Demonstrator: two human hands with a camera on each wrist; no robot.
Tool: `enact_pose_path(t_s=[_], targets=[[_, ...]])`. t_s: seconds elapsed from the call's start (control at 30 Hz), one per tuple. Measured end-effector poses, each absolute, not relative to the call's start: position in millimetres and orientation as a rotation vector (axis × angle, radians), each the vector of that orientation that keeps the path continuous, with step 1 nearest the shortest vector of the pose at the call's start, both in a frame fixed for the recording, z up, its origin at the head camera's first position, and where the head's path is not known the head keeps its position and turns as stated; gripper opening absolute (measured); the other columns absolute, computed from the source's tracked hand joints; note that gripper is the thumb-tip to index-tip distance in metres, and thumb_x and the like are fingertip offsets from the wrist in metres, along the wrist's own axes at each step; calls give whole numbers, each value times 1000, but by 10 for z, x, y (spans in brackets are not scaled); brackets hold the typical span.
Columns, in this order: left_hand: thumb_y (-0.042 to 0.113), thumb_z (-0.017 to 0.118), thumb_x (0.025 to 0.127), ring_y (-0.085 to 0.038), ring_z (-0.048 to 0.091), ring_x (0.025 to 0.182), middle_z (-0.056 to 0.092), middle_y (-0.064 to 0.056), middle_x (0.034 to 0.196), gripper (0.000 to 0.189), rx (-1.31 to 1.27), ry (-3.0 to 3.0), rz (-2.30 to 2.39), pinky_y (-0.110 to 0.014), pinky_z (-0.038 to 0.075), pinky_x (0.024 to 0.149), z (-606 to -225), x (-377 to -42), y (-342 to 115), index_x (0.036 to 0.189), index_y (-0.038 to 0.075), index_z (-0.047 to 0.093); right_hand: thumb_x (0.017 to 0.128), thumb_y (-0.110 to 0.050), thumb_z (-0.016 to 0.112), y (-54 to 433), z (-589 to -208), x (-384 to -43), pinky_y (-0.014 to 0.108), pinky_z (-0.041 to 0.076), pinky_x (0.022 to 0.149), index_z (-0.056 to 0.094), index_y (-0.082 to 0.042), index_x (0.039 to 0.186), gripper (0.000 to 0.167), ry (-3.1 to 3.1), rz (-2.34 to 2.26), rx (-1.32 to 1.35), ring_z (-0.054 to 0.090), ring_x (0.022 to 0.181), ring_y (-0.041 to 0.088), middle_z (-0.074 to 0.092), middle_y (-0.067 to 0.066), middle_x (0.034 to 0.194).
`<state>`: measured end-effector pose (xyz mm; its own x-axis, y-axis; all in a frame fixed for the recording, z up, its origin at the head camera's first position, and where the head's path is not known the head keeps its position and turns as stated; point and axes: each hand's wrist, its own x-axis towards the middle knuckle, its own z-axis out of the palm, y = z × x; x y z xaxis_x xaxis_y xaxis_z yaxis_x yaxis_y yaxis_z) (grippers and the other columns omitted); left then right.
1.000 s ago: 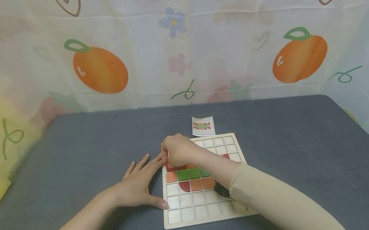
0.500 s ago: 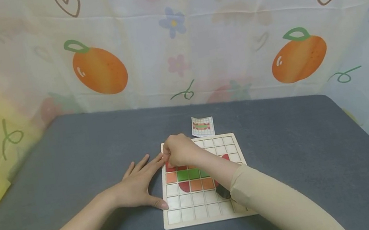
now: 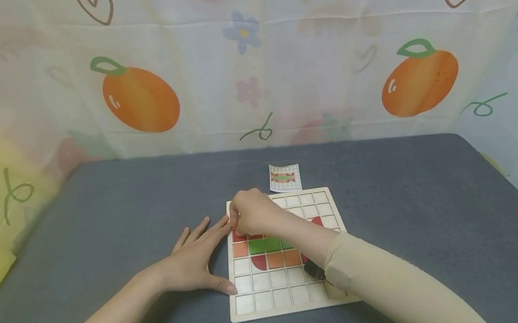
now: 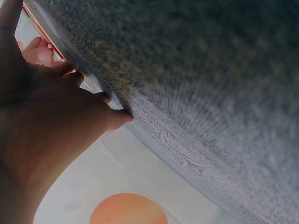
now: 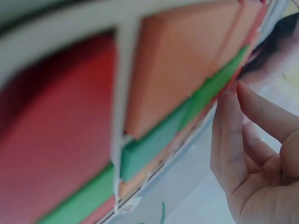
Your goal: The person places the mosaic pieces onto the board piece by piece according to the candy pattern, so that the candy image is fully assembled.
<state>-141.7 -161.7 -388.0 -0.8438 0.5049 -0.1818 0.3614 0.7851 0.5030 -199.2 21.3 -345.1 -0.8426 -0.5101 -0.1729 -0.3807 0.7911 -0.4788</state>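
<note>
A pale wooden grid board [image 3: 288, 310] lies on the table with coloured tiles in its cells. My left hand [image 3: 191, 262] is spread flat at the board's left edge, thumb and fingertips touching the frame. Above the upper-left cells, my right hand [image 3: 254, 213] has its fingers curled down and pinches a red tile [image 3: 238, 236] at the row's left end. In the right wrist view, thumb and index finger meet at that far end. Green tiles [image 3: 264, 245] and orange tiles [image 3: 276, 260] fill the cells below. The right forearm hides part of the board.
A small printed card [image 3: 284, 178] with a candy-like grid pattern lies behind the board. A dark object [image 3: 314, 270] sits under the right wrist at the sleeve. The grey table [image 3: 398, 207] ends at a patterned curtain [image 3: 314, 62].
Both hands stay nearly in place. The right hand shifts very slightly at the red tile; the board and card keep their positions.
</note>
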Motion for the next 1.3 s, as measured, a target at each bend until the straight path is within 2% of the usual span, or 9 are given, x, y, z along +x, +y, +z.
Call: enact_pose_path(t_s=[0.13,0.27,0.4,0.6,0.73,0.97,1.1,1.3], targets=[[66,83,62,-42,4,156,14,3,169,122,662,2664,656,-74,0,116,-3880,-1417,-1618,158,22,23,84,-10,74,283,-3346,-2003,22,49,60,75,-12,89,6,2633,-682,-655,65,68,13,74,5,95],[66,82,62,-41,4,156,15,2,169,121,660,2661,643,-73,1,116,-3884,-1418,-1615,158,18,25,86,-14,73,462,-3187,-1996,23,51,60,73,-11,98,13,2567,-728,-676,70,69,17,75,3,86],[65,83,62,-41,5,156,15,1,169,122,647,2663,642,-72,1,117,-3886,-1419,-1608,158,17,26,87,-18,73,760,-3082,-1978,26,52,62,72,-11,103,18,2519,-697,-737,69,71,19,74,3,85],[63,84,62,-41,4,156,16,0,169,122,637,2658,654,-72,1,117,-3892,-1413,-1598,158,16,26,89,-21,71,1368,-3114,-1952,29,52,65,71,-17,95,8,2481,-641,-714,65,74,20,69,-1,86],[63,84,61,-41,5,156,16,0,168,122,632,2664,652,-72,1,117,-3901,-1412,-1593,157,15,26,86,-21,74,1803,-3202,-1961,30,51,64,70,-18,89,6,2456,-624,-686,64,71,18,67,-2,80],[63,85,61,-41,4,156,16,-1,168,123,621,2667,643,-72,1,117,-3890,-1410,-1602,158,16,25,79,-30,82,2403,-3397,-1919,23,48,66,67,-16,95,25,2313,-611,-766,60,73,8,67,-4,80],[64,84,61,-41,4,156,16,0,169,122,628,2665,642,-72,1,117,-3892,-1414,-1607,158,16,25,74,-35,85,2509,-3495,-1853,23,46,67,66,-20,95,32,2299,-641,-763,55,79,9,59,-1,85],[64,84,62,-40,4,156,15,1,169,122,628,2664,633,-72,1,117,-3889,-1419,-1607,158,17,25,67,-34,90,2513,-3551,-1772,23,42,68,66,-24,93,37,2335,-640,-815,49,81,12,53,0,88]])
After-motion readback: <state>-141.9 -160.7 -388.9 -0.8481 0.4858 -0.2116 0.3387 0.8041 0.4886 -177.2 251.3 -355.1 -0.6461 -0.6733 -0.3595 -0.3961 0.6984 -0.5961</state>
